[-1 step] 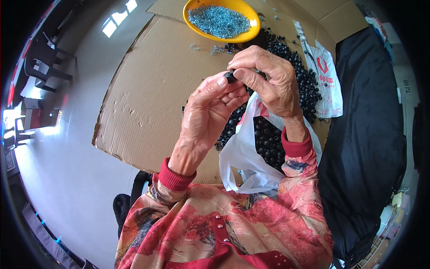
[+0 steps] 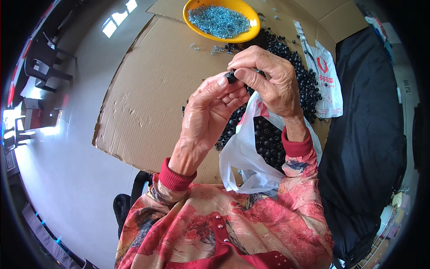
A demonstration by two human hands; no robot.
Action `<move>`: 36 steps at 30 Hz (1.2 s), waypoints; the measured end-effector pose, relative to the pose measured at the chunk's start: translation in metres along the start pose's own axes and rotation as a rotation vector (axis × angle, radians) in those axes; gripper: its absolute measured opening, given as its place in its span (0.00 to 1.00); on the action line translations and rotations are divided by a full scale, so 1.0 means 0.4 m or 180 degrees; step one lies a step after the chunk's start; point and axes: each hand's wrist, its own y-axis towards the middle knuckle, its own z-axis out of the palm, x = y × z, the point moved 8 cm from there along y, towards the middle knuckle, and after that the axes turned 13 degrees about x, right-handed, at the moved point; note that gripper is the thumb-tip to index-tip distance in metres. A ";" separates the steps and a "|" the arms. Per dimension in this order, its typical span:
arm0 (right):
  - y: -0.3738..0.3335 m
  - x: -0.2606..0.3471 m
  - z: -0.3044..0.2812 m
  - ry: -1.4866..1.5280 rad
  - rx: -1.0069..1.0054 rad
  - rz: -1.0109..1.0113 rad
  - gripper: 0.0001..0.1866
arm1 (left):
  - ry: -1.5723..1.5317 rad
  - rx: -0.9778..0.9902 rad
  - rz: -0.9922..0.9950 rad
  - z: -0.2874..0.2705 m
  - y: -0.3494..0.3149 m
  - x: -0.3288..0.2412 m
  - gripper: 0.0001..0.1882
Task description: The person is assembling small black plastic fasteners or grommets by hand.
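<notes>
Above the cardboard, my left hand (image 2: 207, 101) pinches a small black round part (image 2: 230, 77) between thumb and fingertips. My right hand (image 2: 268, 74) meets it from the other side, thumb and forefinger closed on the same part; whether anything else sits in that pinch is hidden. Below my hands a white plastic bag (image 2: 239, 157) lies open with many black round parts (image 2: 268, 141) in it, some showing a hole. A long pile of similar black parts (image 2: 309, 89) spreads behind and to the right of my right hand.
A yellow bowl (image 2: 256, 32) full of small silvery metal pieces (image 2: 219, 21) stands at the far side, with a few metal pieces (image 2: 219, 50) loose before it. Cardboard (image 2: 148, 94) covers the work surface. Another white bag (image 2: 329, 96) and black cloth (image 2: 365, 148) lie at right.
</notes>
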 end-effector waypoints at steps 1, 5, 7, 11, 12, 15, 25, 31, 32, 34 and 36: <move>0.001 -0.006 0.002 0.0190 0.0074 0.0063 0.03 | -0.0074 0.0068 -0.0019 0.003 0.001 0.004 0.12; -0.001 -0.013 0.012 0.0143 0.0110 0.0153 0.03 | -0.0050 0.0005 -0.0011 -0.007 0.000 0.003 0.12; -0.010 -0.042 0.014 0.0667 0.0005 0.0529 0.03 | -0.0124 0.0048 -0.0030 -0.005 0.003 0.007 0.12; -0.011 -0.048 0.010 0.0671 -0.0122 0.0488 0.03 | -0.0073 -0.0006 -0.0029 -0.003 0.004 0.005 0.11; -0.011 -0.036 0.006 0.0300 -0.0134 0.0316 0.04 | -0.0085 0.0001 -0.0029 -0.005 0.005 0.008 0.11; -0.012 0.004 0.000 -0.0386 -0.0161 0.0022 0.05 | -0.0121 0.0061 0.0008 -0.003 0.008 0.013 0.11; -0.030 0.067 0.017 -0.1650 -0.0141 -0.0415 0.14 | -0.0213 0.0222 -0.0071 0.003 0.006 0.026 0.12; -0.038 0.063 0.031 -0.1857 -0.0053 -0.0635 0.13 | -0.0155 0.0079 -0.0115 -0.004 0.003 0.032 0.11; -0.038 0.057 0.030 -0.1775 -0.0052 -0.0691 0.13 | -0.0157 0.0074 -0.0124 -0.010 0.004 0.034 0.11; -0.039 0.056 0.031 -0.1695 -0.0046 -0.0741 0.12 | -0.0176 0.0221 -0.0021 -0.016 0.010 0.031 0.11; -0.040 0.060 0.036 -0.1652 -0.0030 -0.0807 0.12 | -0.0052 0.0081 -0.0008 -0.015 0.005 0.029 0.11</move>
